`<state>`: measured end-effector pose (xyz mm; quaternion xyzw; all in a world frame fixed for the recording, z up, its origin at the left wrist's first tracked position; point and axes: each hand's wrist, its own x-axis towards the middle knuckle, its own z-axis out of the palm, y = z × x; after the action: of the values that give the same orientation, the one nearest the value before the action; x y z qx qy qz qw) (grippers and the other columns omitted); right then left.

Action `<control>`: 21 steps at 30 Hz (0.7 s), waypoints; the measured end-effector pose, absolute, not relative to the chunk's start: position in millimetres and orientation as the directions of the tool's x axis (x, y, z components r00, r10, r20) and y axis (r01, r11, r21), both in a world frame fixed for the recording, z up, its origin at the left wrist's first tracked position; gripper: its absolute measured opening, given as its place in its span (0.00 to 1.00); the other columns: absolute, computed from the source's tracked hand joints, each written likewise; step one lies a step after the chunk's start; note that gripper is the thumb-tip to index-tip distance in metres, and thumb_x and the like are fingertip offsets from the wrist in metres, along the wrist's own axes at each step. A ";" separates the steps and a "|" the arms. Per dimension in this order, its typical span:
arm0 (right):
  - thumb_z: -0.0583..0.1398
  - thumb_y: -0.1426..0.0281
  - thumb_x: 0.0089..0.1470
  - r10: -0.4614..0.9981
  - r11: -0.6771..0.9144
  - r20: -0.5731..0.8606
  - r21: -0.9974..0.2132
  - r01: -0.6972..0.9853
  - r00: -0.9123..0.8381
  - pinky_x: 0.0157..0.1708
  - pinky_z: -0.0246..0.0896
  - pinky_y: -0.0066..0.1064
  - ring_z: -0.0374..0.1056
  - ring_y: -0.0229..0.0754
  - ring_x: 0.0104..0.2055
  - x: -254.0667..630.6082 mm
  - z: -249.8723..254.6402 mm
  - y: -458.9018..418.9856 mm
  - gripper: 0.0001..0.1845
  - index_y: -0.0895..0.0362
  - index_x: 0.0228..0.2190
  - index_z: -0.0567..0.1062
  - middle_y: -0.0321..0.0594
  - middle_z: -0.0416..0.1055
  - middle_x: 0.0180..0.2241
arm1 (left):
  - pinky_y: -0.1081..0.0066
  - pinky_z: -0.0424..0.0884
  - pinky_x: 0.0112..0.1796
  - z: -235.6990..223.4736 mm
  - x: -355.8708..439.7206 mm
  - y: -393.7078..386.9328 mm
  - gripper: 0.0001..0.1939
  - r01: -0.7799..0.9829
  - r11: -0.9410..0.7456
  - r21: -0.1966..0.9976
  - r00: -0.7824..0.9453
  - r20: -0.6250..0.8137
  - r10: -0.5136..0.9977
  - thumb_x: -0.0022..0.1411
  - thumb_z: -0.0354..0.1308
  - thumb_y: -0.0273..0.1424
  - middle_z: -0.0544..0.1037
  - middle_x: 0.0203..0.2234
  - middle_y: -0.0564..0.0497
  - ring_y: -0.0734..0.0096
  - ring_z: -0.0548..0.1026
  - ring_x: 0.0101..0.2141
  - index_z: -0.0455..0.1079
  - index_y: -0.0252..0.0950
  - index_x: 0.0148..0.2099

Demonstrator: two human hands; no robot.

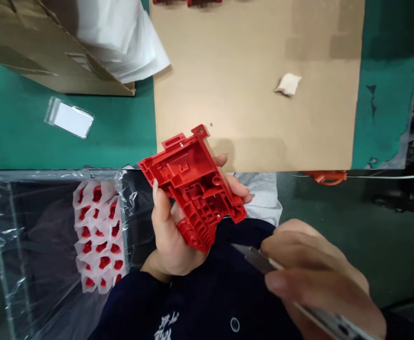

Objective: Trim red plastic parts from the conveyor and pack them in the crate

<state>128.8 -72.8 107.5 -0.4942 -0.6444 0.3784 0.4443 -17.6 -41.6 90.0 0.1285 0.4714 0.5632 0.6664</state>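
A red molded plastic part (pixel 196 182) with ribs, pockets and side tabs lies tilted in my left hand (pixel 171 241). My left thumb presses its left edge, and fingertips wrap around its right side from below. In my right hand (pixel 316 269) is a utility knife (pixel 254 257), held by its slim handle. The blade points left, toward the lower end of the red part, with a gap between them. Motion slightly blurs the right hand, and its palm hides much of the handle.
Brown cardboard (pixel 256 42) covers the green table (pixel 122 137); a crumpled white lump (pixel 289 85) lies on it. A cardboard box (pixel 68 71) stands upper left, near a clear sleeve (pixel 70 118). Below left, a plastic-lined crate (pixel 15 212) holds wrapped red pieces (pixel 100 236).
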 end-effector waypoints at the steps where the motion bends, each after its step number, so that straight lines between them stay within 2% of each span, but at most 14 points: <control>1: 0.57 0.69 0.62 0.960 0.280 0.262 -0.900 0.334 -0.099 0.25 0.68 0.32 0.68 0.36 0.22 124.3 111.6 -73.8 0.09 0.55 0.29 0.73 0.33 0.70 0.21 | 0.64 0.75 0.35 91.1 -16.8 -43.0 0.33 -0.608 0.352 0.712 -0.075 -0.493 0.867 0.62 0.45 0.58 0.76 0.29 0.48 0.63 0.75 0.30 0.75 0.37 0.48; 4: 0.60 0.76 0.57 0.929 0.352 0.368 -0.857 0.375 -0.031 0.26 0.69 0.30 0.68 0.34 0.24 114.3 115.8 -75.8 0.06 0.58 0.27 0.73 0.33 0.69 0.22 | 0.62 0.75 0.34 92.1 -14.1 -45.9 0.33 -0.551 0.363 0.752 -0.109 -0.496 0.861 0.61 0.44 0.58 0.76 0.29 0.47 0.60 0.75 0.31 0.74 0.39 0.49; 10: 0.61 0.78 0.56 0.963 0.242 0.271 -0.873 0.425 0.008 0.26 0.70 0.32 0.71 0.37 0.26 109.6 113.4 -78.7 0.06 0.55 0.30 0.74 0.34 0.71 0.26 | 0.56 0.75 0.36 90.3 -13.3 -50.5 0.35 -0.462 0.371 0.805 -0.187 -0.498 0.847 0.61 0.42 0.59 0.75 0.29 0.43 0.54 0.76 0.32 0.73 0.36 0.50; 16: 0.60 0.76 0.58 0.956 0.170 0.259 -0.872 0.459 0.138 0.25 0.67 0.30 0.68 0.33 0.25 95.1 111.5 -81.1 0.08 0.55 0.27 0.72 0.31 0.68 0.24 | 0.62 0.76 0.33 93.5 -9.8 -52.1 0.34 -0.490 0.367 0.791 -0.171 -0.500 0.849 0.61 0.42 0.58 0.76 0.30 0.45 0.59 0.76 0.30 0.75 0.39 0.48; 21: 0.59 0.77 0.58 0.940 0.196 0.307 -0.847 0.495 0.152 0.27 0.69 0.30 0.69 0.34 0.26 92.2 111.5 -79.1 0.10 0.56 0.25 0.72 0.31 0.70 0.24 | 0.57 0.78 0.41 96.6 -9.4 -51.9 0.32 -0.482 0.375 0.792 -0.128 -0.487 0.864 0.62 0.42 0.57 0.78 0.28 0.45 0.51 0.78 0.42 0.76 0.39 0.47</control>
<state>92.2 -79.1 111.5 -0.5897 -0.6080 0.2328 0.4779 -9.4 -51.9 96.6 0.1794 0.5328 0.5294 0.6353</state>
